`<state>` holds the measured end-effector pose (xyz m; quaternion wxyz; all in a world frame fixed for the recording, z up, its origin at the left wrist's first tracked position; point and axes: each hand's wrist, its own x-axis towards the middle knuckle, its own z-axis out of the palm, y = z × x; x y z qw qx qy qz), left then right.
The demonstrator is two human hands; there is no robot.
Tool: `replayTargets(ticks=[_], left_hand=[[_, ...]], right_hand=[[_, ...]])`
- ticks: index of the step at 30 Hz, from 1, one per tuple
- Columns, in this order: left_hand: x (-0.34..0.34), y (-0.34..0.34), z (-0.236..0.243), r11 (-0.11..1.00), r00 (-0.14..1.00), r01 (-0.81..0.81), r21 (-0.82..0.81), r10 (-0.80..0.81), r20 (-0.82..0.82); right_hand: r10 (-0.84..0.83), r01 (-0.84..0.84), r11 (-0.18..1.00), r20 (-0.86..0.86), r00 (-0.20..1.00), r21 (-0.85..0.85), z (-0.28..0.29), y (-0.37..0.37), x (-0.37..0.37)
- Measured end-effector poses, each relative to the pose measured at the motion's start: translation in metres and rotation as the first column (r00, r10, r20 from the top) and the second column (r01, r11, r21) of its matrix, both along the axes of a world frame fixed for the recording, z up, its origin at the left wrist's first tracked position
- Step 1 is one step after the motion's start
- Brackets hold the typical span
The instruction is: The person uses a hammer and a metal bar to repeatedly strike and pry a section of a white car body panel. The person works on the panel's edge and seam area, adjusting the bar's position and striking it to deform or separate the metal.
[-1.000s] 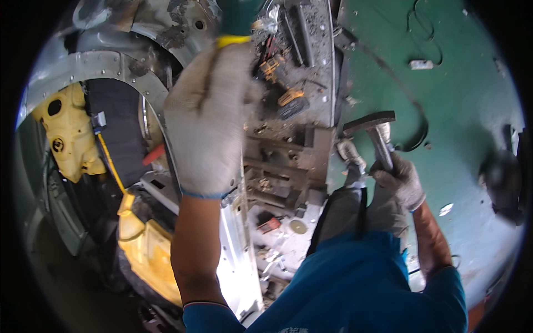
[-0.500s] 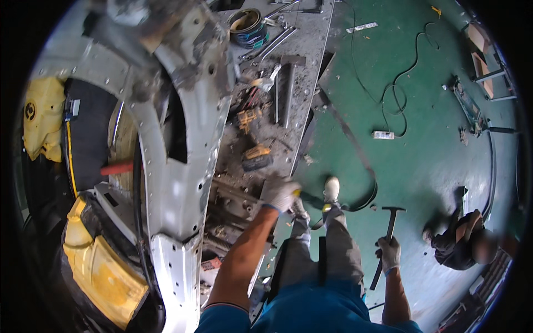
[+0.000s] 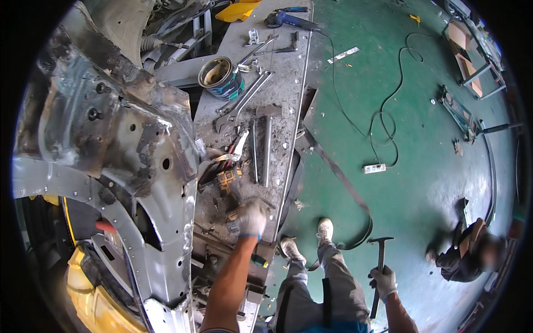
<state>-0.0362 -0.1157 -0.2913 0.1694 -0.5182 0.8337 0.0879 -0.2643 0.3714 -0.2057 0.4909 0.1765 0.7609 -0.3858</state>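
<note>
My left hand [image 3: 251, 219], in a pale work glove, is at the yellow-and-black cordless drill [image 3: 229, 182] on the cluttered bench. It partly covers the drill's dark battery base; its fingers are blurred and turned away, so their grip is hidden. Close to that wrist, at the bench's front edge, lies a tool with a green-and-yellow handle [image 3: 259, 261]. Low on the right, my gloved right hand [image 3: 383, 281] is closed around the handle of a hammer [image 3: 381, 252], held upright with its narrow, pointed head at the top.
Left of the bench [image 3: 288, 105] stands a bare metal car-body frame [image 3: 161, 222]. A paint can [image 3: 220, 77], an adjustable wrench [image 3: 244, 102], a large hammer [image 3: 268, 150] and an angle grinder [image 3: 291, 21] lie farther along. A cable with a power strip [image 3: 374, 168] crosses the green floor; another person [image 3: 463, 252] crouches right.
My view has shifted, showing more of the bench's far end. The left hand has moved from the green-and-yellow tool to the drill. The right hand still grips the hammer.
</note>
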Motion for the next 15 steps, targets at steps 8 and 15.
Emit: replayTargets(ticks=[8, 15], left_hand=[[-0.094, -0.137, -0.108, 0.959, 0.947, -0.281, 0.026, 0.281, -0.156], [-0.102, -0.090, -0.009, 0.909, 0.803, -0.388, 0.152, 0.414, -0.429]], right_hand=[[0.099, -0.099, 0.995, 0.017, 0.995, 0.003, -0.019, 0.084, 0.009], [0.071, -0.070, 0.997, -0.071, 0.995, 0.011, 0.003, 0.083, -0.024]])
